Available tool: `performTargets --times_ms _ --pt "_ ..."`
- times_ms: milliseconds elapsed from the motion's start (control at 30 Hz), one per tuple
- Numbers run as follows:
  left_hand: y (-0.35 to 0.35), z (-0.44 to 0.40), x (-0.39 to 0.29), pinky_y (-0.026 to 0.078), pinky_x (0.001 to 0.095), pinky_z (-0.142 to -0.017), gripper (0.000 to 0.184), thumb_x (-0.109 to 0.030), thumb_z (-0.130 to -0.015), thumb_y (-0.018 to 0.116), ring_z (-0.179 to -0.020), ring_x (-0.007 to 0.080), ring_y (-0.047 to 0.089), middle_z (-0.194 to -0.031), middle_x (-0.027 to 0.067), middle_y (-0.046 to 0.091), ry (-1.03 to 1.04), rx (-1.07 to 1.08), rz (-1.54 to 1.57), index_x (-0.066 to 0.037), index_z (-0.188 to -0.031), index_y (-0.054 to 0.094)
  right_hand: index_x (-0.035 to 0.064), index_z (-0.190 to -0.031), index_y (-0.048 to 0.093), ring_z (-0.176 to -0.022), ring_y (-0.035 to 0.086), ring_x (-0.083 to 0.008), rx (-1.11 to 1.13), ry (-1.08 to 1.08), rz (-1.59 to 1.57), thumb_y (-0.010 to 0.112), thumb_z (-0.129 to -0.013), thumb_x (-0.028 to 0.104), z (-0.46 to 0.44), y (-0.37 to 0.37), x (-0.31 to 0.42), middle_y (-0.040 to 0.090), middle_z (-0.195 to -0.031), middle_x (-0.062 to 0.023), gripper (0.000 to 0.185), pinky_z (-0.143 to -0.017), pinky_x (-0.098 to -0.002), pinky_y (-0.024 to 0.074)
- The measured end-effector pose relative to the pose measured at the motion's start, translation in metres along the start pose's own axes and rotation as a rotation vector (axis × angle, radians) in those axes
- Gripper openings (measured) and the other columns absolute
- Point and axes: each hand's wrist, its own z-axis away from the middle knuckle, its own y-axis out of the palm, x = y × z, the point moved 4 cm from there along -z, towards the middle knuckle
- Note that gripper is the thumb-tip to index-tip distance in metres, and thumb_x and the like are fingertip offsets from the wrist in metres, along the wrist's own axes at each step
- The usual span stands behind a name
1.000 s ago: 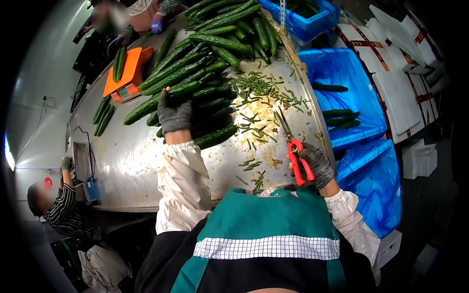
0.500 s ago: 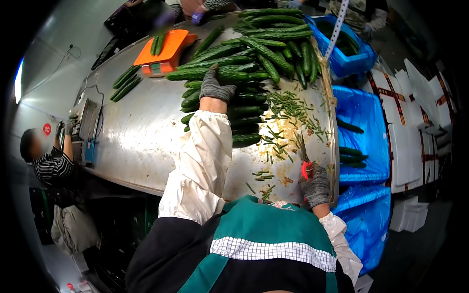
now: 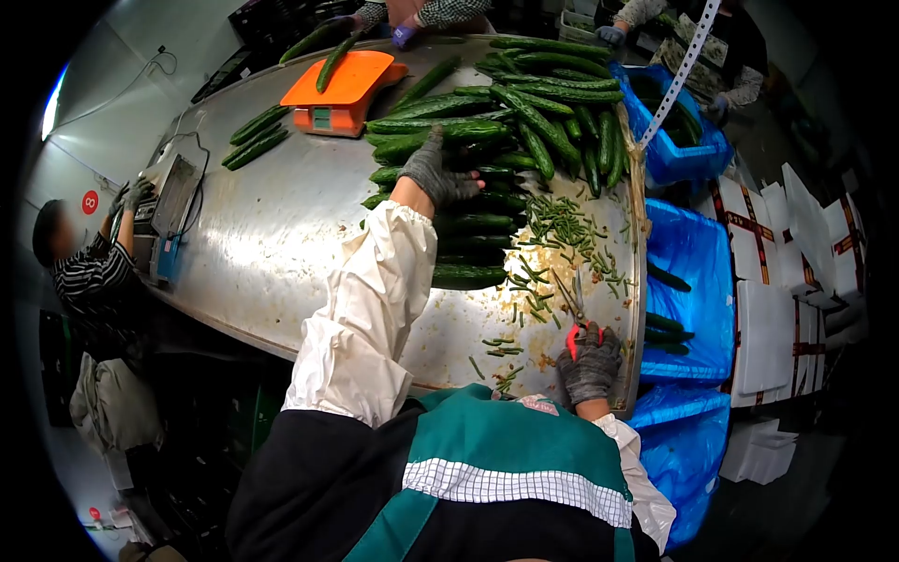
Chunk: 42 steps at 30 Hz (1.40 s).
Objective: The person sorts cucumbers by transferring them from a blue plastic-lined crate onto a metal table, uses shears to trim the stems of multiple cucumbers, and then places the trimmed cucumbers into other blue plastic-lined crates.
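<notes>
My left hand (image 3: pixel 438 176), in a grey knit glove, lies across a row of cucumbers (image 3: pixel 468 276) on the metal table. Its thumb and fingers are spread, with fingertips touching the cucumbers and no single one gripped. Near the table's right edge, my right hand (image 3: pixel 590 363) holds scissors (image 3: pixel 573 302) by their red handles, blades apart and pointing away from me. Short green cut pieces (image 3: pixel 571 225) of stem are scattered between the scissors and the cucumbers. Further back, more cucumbers (image 3: pixel 543 117) are piled up.
An orange scale (image 3: pixel 361 80) carries a cucumber at the far side. Blue-lined crates (image 3: pixel 693 253) line the right edge, with white foam boxes (image 3: pixel 763 328) beyond. Co-workers stand at the far side and at the left, where one person's gloved hands (image 3: pixel 136 195) are beside a device.
My left hand has come slightly nearer along the cucumber row, fingers more spread. The scissor blades have parted. On the scale, one cucumber now lies where two were. The view has shifted slightly.
</notes>
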Motion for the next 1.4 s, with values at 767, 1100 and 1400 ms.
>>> performTargets --times_ms 767,1100,1400 --pt "-0.056 0.013 0.013 0.042 0.0247 -0.043 0.036 -0.036 -0.082 0.057 -0.045 0.0135 0.051 -0.060 0.0072 0.059 0.468 -0.165 -0.988 -0.001 -0.074 0.058 0.0115 -0.132 0.031 -0.125 0.021 -0.0370 0.059 -0.062 0.004 0.060 -0.068 0.046 0.013 0.000 -0.004 0.027 -0.133 -0.0218 0.078 -0.101 -0.0527 0.0121" --pt "-0.064 0.043 0.039 0.039 0.0360 -0.052 0.022 -0.024 -0.070 0.071 -0.056 0.0248 0.051 -0.065 0.0118 0.057 1.598 -0.141 -1.579 -0.005 -0.071 0.058 0.0109 -0.128 0.037 -0.124 0.023 -0.0370 -0.240 -0.202 -0.312 0.061 -0.071 0.035 0.034 -0.012 -0.019 0.026 -0.134 -0.0201 0.066 -0.102 -0.0464 0.0182" --pt "-0.072 0.045 0.045 0.045 0.0418 -0.072 0.025 -0.021 -0.078 0.063 -0.088 0.0345 0.052 -0.089 0.0156 0.055 1.816 -0.096 -2.152 -0.005 -0.096 0.057 0.0065 -0.097 0.058 -0.093 0.055 -0.0276 -0.862 0.349 -0.331 0.063 -0.076 0.022 0.162 -0.067 -0.139 0.058 -0.098 -0.0118 0.026 -0.081 -0.0355 0.0445"
